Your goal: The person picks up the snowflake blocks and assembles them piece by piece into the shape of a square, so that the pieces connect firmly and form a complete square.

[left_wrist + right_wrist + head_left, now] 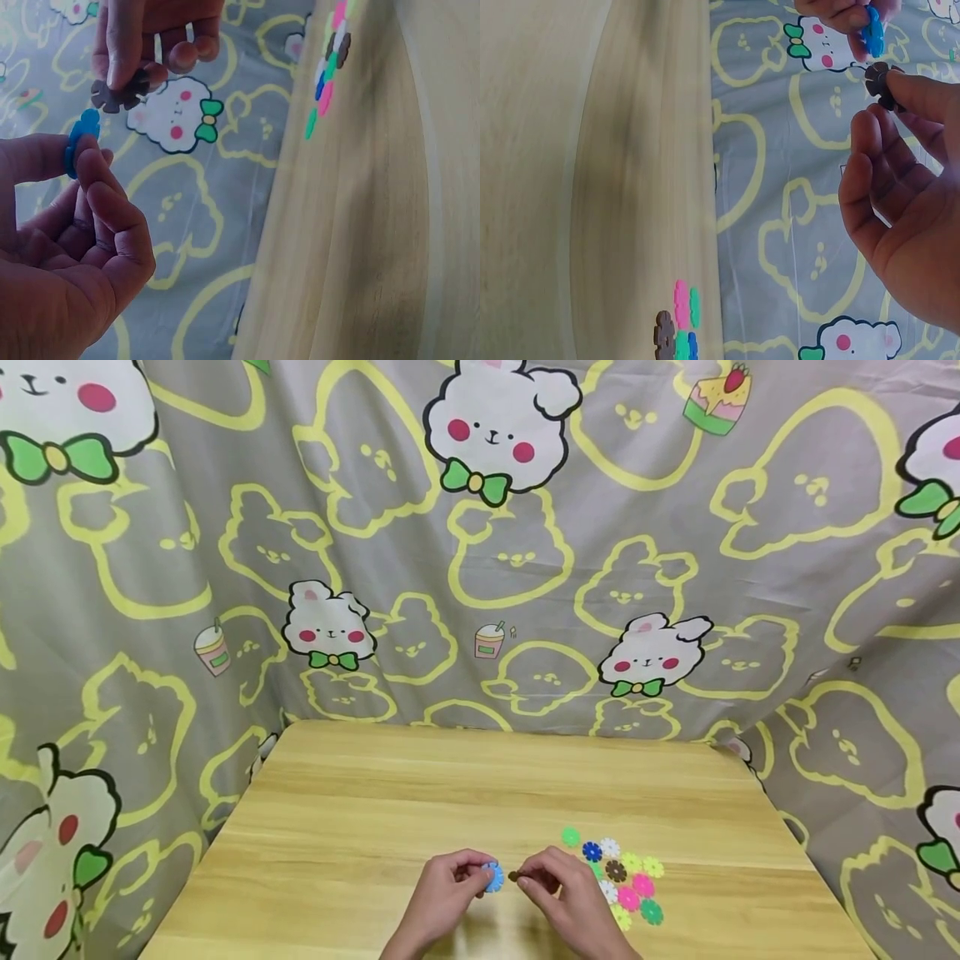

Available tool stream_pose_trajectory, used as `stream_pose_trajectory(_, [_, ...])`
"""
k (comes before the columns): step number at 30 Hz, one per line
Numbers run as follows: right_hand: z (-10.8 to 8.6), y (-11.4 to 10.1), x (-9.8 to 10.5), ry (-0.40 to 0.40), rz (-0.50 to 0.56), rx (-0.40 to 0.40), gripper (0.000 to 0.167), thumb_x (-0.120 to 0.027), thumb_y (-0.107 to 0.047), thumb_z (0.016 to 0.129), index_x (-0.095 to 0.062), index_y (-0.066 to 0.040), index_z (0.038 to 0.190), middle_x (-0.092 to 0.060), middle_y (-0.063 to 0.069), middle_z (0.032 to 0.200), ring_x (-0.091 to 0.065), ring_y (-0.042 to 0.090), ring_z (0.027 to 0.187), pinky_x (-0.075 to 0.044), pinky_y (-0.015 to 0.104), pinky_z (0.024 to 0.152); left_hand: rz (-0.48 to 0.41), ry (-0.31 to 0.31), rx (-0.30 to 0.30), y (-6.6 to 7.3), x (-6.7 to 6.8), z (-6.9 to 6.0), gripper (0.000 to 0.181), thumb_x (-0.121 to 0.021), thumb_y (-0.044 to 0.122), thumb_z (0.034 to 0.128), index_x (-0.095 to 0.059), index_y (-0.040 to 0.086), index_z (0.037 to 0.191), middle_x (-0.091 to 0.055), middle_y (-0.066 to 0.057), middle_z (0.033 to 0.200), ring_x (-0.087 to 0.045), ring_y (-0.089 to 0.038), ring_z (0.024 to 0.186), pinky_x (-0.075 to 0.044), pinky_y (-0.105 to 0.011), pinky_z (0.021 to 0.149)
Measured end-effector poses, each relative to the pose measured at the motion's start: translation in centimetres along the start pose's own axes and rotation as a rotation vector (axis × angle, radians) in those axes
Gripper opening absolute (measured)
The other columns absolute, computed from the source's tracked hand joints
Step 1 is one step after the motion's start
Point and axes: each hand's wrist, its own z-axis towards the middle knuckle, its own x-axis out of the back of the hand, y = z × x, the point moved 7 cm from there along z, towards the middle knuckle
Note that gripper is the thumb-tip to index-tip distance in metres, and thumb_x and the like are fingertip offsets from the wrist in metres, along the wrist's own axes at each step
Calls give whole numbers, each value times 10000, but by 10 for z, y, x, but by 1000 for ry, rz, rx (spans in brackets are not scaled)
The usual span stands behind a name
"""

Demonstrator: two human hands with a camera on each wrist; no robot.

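My left hand (444,893) pinches a light blue notched plastic disc (493,877) between thumb and fingers, above the wooden table. A little to its right, my right hand (564,887) pinches a brown notched disc (514,876), mostly covered by the fingers in the head view. In the left wrist view the brown disc (120,93) is just above the blue disc (81,141), with a small gap between them. The right wrist view also shows the blue disc (873,31) and brown disc (883,84) apart, edges toward each other.
On the table (360,827), right of my right hand, lie several loose notched discs, among them a dark green disc (652,912), a pink disc (643,885), a brown disc (616,871) and a dark blue disc (592,852). A patterned curtain (525,568) hangs around the table's back and sides.
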Motion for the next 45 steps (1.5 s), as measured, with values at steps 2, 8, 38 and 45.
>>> stream_pose_trajectory(2, [1,-1,-1,-1,-5,8,123,-705,-198,882,-651,-306,904,-613,-201,844,-512,-55,674,-470,173,574,-1,3,-3,0,0,0,186,-674,223,895,-722,77,1001,-653,-8,763,-564,-45,618,-412,-172,530])
stream_pose_trajectory(8, [0,-1,-4,-17,19,17,102,-697,-201,890,-654,-290,913,-607,-189,836,-515,-49,675,-472,177,571,-16,-12,9,-3,-3,1,188,-663,213,907,-720,65,1008,-662,-23,787,-565,-43,632,-424,-173,540])
stream_pose_trajectory(38, [1,1,-11,-14,176,-117,61,-631,-277,929,-668,-265,976,-624,-100,846,-561,7,671,-507,216,584,-71,-15,69,-11,-1,1,245,-643,243,925,-708,43,1052,-683,-39,846,-600,-101,711,-498,-212,619])
stream_pose_trajectory(45, [0,2,-12,-31,228,-158,61,-637,-218,929,-672,-214,979,-643,-45,863,-594,56,644,-525,240,568,-116,-33,80,-11,-4,-1,261,-646,252,924,-702,29,1049,-691,-53,859,-613,-126,725,-513,-224,643])
